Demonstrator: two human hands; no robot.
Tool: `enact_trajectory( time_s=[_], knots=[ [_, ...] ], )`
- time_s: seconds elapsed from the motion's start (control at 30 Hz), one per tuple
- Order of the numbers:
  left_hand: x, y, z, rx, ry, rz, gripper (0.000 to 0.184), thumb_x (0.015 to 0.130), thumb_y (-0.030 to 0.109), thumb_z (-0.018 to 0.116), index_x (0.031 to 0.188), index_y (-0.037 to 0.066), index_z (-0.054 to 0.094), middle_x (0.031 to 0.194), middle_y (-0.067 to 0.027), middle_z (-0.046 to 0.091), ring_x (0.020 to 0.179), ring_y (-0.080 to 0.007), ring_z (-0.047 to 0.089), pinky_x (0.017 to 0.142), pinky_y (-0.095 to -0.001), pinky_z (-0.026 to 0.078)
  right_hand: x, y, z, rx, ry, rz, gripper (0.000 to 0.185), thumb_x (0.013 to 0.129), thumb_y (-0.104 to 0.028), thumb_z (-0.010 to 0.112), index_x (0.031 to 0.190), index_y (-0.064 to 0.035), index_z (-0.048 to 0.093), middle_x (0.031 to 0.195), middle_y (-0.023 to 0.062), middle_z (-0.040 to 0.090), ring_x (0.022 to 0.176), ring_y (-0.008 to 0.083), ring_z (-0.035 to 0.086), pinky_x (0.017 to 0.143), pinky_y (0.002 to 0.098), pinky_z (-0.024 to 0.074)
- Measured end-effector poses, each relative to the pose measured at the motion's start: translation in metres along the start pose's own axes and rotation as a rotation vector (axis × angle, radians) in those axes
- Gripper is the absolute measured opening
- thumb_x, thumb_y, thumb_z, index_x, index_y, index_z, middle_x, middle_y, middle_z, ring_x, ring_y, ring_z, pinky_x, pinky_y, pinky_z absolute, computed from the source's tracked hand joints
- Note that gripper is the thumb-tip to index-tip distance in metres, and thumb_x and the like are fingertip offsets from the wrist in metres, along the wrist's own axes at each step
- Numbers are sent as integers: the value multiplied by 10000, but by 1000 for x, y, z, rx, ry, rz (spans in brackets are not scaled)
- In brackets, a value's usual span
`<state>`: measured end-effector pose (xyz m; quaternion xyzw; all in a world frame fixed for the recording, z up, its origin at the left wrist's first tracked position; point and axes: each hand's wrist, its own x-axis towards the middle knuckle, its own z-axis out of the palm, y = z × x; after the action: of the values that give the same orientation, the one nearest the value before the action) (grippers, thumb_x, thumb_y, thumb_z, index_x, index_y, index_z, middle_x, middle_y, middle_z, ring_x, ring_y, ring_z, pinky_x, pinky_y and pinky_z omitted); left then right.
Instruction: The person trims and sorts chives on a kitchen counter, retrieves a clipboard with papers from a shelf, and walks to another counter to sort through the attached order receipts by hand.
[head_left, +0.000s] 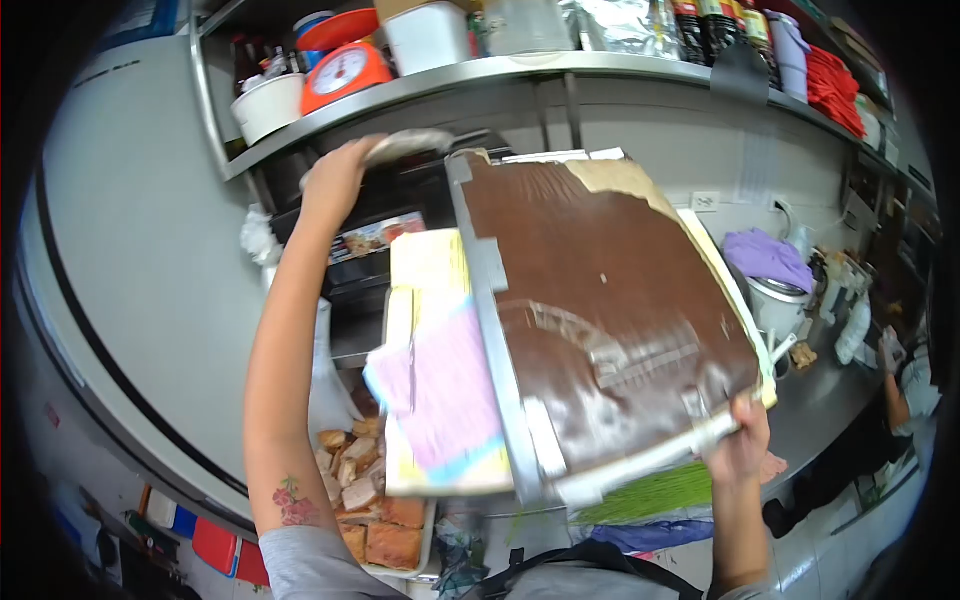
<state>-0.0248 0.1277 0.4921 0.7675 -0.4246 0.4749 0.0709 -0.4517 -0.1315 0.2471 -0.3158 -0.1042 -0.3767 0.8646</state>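
The right hand is closed on the lower right corner of a big, worn folder, its thumb lying over the edge. The folder is held up in front of the body, above the work surface, slightly tilted, its brown cover turned to the camera, torn to a tan layer along the top and patched with clear tape lower down. A grey strip runs down its left side, and past that stick out yellow sheets and a pink sheet with blue edges. The left hand is raised at the upper left, beside a pale, blurred item over a black appliance; the blur is poor there, so I cannot tell whether its fingers grip that item or only touch it. Below the sheets, a tray holds browned chunks of food, and green stalks lie under the folder's lower edge. On the shelf above stands an orange scale. To the right, a purple cloth covers part of a white container, and another person stands farther off
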Motion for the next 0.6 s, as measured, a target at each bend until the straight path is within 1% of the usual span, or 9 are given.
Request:
enact_trajectory(
  time_s=[0.07, 0.13, 0.2, 0.23, 0.3, 0.33, 0.4, 0.47, 0.6],
  knots=[
    [-10, -19, 51, 21, -53, -262, 430, 850, 137, 561, 1275, 90, 522, 1206, -165, 582, 1129, -304, 553, 938, -382, 435, -31, -21, -10, 24, -60, -39, 335, 850, -124, 472, 1175, -43, 458, 1121, 134, 559, 988, 287, 594, 831, 461, 514],
    [-31, 37, 21, -727, 186, -298, 462, 886, 196, 563, 1325, 75, 486, 1291, -161, 537, 1220, -259, 491, 1008, -326, 365, -56, -35, -17, 80, -1, -95, 530, 838, -122, 466, 1351, -14, 390, 1319, 180, 491, 1160, 318, 534, 966, 476, 458],
    [-77, 143, -23, -1400, 418, -660, 493, 944, 247, 487, 1387, 51, 395, 1334, -178, 491, 1227, -251, 481, 1037, -378, 333, -78, -56, -31, 194, -34, -116, 503, 832, -114, 444, 1319, 7, 414, 1282, 188, 517, 1118, 355, 556, 949, 489, 464],
    [-105, 183, -29, -1557, 462, -648, 500, 960, 257, 435, 1392, 15, 360, 1335, -202, 478, 1240, -282, 467, 1046, -405, 330, -89, -66, -48, 111, -59, -134, 510, 829, -116, 448, 1321, 11, 411, 1269, 193, 524, 1104, 357, 564, 936, 489, 473],
    [-158, 268, -18, -1836, 742, -879, 487, 953, 300, 441, 1324, -13, 399, 1093, -165, 554, 1104, -294, 520, 1018, -393, 365, -111, -93, -50, -75, 106, -201, 537, 814, -124, 483, 1323, 27, 397, 1230, 203, 546, 1062, 361, 588, 904, 494, 493],
    [-196, 291, 14, -2338, 526, -97, 459, 943, 303, 460, 1281, -6, 430, 1068, -150, 515, 1056, -278, 520, 1010, -396, 368, -129, -107, -69, -174, 190, -276, 574, 798, -119, 549, 1325, 36, 381, 1256, 190, 529, 1093, 348, 570, 927, 484, 480],
    [-215, 415, -1, -1872, 440, -704, 426, 940, 309, 471, 1248, 15, 460, 1153, -125, 484, 1082, -267, 511, 994, -395, 382, -151, -140, -60, -228, 242, -310, 610, 788, -113, 610, 1331, 29, 372, 1284, 174, 509, 1134, 329, 545, 955, 463, 462],
    [-192, 500, -29, -1771, 61, -661, 503, 943, 332, 482, 1352, 56, 384, 1291, -126, 442, 1146, -260, 490, 991, -395, 391, -192, -180, -80, -272, 313, -282, 636, 781, -115, 641, 1340, 12, 366, 1285, 159, 505, 1152, 314, 532, 967, 449, 451],
    [-157, 624, -38, -2615, -447, -708, 626, 947, 395, 484, 1462, 147, 231, 1402, -114, 387, 1231, -245, 461, 1018, -402, 378, -275, -239, -120, -564, 407, -403, 637, 792, -77, 664, 1356, -27, 371, 1292, 125, 487, 1120, 256, 542, 1007, 408, 400]
  ],
)
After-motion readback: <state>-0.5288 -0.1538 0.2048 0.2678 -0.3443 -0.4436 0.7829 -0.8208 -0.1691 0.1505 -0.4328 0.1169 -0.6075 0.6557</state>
